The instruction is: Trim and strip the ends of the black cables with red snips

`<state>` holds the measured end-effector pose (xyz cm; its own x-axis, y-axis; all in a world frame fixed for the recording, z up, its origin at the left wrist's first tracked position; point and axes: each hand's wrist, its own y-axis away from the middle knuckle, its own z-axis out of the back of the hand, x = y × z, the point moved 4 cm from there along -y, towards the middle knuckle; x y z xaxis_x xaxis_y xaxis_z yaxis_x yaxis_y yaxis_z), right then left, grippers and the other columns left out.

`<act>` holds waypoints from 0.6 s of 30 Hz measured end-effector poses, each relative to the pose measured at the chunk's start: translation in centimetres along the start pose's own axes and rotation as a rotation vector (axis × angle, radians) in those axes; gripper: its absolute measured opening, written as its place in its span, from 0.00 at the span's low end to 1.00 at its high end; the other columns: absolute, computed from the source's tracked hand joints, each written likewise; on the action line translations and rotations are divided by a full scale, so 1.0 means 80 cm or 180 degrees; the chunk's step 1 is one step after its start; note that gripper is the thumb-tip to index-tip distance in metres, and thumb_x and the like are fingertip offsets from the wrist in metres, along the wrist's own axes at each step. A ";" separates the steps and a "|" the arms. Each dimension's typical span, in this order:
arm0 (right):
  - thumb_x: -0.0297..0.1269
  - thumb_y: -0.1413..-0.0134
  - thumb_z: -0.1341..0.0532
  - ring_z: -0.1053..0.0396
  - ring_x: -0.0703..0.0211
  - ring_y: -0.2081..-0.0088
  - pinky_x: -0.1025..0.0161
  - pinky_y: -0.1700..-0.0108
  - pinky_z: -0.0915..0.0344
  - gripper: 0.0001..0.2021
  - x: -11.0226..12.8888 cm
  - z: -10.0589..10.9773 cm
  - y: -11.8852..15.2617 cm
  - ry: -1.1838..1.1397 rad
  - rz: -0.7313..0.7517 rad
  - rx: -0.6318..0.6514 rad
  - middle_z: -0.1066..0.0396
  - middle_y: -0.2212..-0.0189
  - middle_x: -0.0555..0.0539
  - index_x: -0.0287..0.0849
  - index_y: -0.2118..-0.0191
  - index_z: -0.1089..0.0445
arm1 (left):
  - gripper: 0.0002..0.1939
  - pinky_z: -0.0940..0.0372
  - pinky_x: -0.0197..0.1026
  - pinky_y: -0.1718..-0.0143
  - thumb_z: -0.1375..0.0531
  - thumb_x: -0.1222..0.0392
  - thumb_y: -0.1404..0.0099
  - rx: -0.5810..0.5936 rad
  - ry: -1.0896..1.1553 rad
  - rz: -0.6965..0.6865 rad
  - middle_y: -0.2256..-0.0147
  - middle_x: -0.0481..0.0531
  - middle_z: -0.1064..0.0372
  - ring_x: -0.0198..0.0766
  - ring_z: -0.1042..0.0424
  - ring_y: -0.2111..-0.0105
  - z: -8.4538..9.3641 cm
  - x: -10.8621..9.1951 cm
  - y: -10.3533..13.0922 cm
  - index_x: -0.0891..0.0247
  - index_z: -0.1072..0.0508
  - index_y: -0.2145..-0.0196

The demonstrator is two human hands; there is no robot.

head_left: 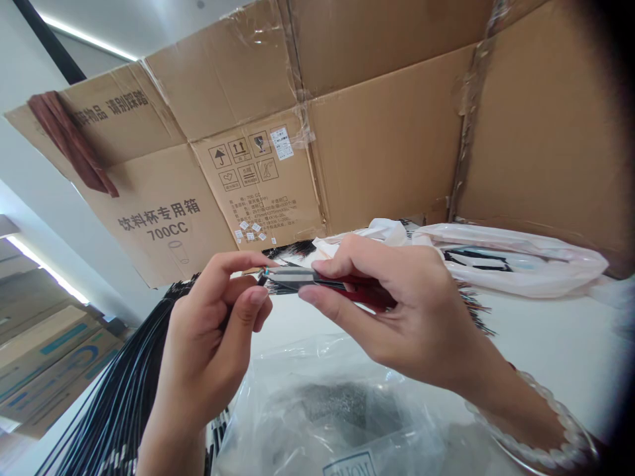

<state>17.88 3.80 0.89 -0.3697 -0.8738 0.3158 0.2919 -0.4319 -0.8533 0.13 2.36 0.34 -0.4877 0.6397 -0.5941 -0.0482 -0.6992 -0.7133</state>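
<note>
My right hand [397, 297] is closed around a pair of red-handled pliers [292, 276], whose grey metal jaws point left. Between the thumb and fingers of my left hand [213, 324] is the end of a black cable [261, 277], with small coloured wires showing at its tip. The tips of the jaws meet or nearly meet these wires; exact contact is too small to tell. Beside and behind my left forearm lies a big bundle of black cables [133, 377], hanging toward the lower left.
A clear plastic bag [337, 410] of small dark pieces lies below my hands on the white table [536, 337]. Behind stands a tall cardboard wall [387, 139]. At right is a white plastic bag [555, 264] with black items. Cardboard boxes [54, 370] are stacked at left.
</note>
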 end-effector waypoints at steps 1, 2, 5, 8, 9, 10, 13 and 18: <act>0.44 0.39 0.40 0.47 0.71 0.79 0.67 0.75 0.51 0.12 0.000 0.000 0.000 -0.0008 -0.0023 0.0023 0.38 0.79 0.55 0.41 0.68 0.36 | 0.09 0.48 0.31 0.79 0.45 0.53 0.34 -0.0006 0.0019 0.0013 0.83 0.41 0.44 0.25 0.44 0.81 -0.001 -0.001 0.000 0.54 0.32 0.57; 0.44 0.39 0.40 0.47 0.71 0.79 0.67 0.75 0.51 0.12 0.001 0.001 0.000 -0.0003 -0.0032 0.0033 0.38 0.79 0.56 0.41 0.68 0.36 | 0.09 0.48 0.31 0.78 0.45 0.52 0.34 -0.0030 0.0029 0.0049 0.83 0.41 0.44 0.25 0.44 0.81 -0.001 -0.001 0.000 0.54 0.32 0.57; 0.42 0.39 0.40 0.48 0.72 0.79 0.67 0.74 0.51 0.11 0.003 0.002 0.001 0.0054 0.0023 0.0007 0.40 0.80 0.56 0.41 0.69 0.37 | 0.09 0.49 0.33 0.78 0.45 0.51 0.34 -0.0111 0.0022 0.0168 0.83 0.42 0.44 0.26 0.45 0.81 -0.002 -0.002 0.000 0.54 0.31 0.58; 0.41 0.39 0.40 0.48 0.72 0.78 0.67 0.74 0.51 0.10 0.004 0.002 0.002 0.0091 0.0103 -0.0034 0.40 0.79 0.57 0.41 0.68 0.37 | 0.09 0.49 0.33 0.78 0.45 0.50 0.34 -0.0104 0.0010 0.0170 0.83 0.41 0.44 0.26 0.45 0.81 -0.002 -0.003 0.001 0.53 0.31 0.58; 0.41 0.39 0.40 0.48 0.72 0.78 0.67 0.73 0.51 0.10 0.005 0.001 0.003 0.0106 0.0120 -0.0042 0.40 0.79 0.57 0.41 0.68 0.37 | 0.09 0.49 0.33 0.78 0.45 0.50 0.34 -0.0095 0.0003 0.0169 0.83 0.41 0.44 0.25 0.45 0.81 -0.002 -0.003 0.001 0.53 0.31 0.58; 0.41 0.39 0.40 0.48 0.71 0.78 0.67 0.73 0.51 0.10 0.005 0.001 0.003 0.0125 0.0142 -0.0048 0.40 0.79 0.57 0.41 0.68 0.37 | 0.09 0.49 0.33 0.78 0.45 0.51 0.34 -0.0088 0.0001 0.0161 0.83 0.41 0.44 0.25 0.45 0.81 -0.002 -0.003 0.001 0.53 0.31 0.58; 0.41 0.39 0.41 0.48 0.70 0.78 0.66 0.73 0.52 0.10 0.007 0.000 0.002 0.0239 0.0224 -0.0071 0.41 0.80 0.56 0.41 0.68 0.37 | 0.08 0.49 0.31 0.79 0.45 0.53 0.33 -0.0043 0.0002 0.0090 0.83 0.41 0.43 0.24 0.45 0.81 -0.003 -0.005 0.001 0.54 0.31 0.59; 0.40 0.38 0.41 0.47 0.69 0.78 0.65 0.74 0.53 0.10 0.008 0.001 0.001 0.0437 0.0272 -0.0100 0.41 0.81 0.55 0.40 0.69 0.36 | 0.08 0.48 0.29 0.78 0.45 0.55 0.33 -0.0052 -0.0079 0.0025 0.83 0.41 0.44 0.22 0.45 0.81 -0.002 -0.008 0.000 0.56 0.31 0.58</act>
<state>17.70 3.19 1.05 -0.4624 -0.8674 0.1838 0.3006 -0.3484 -0.8878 0.62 1.98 0.64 -0.5094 0.6261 -0.5904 -0.0302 -0.6987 -0.7148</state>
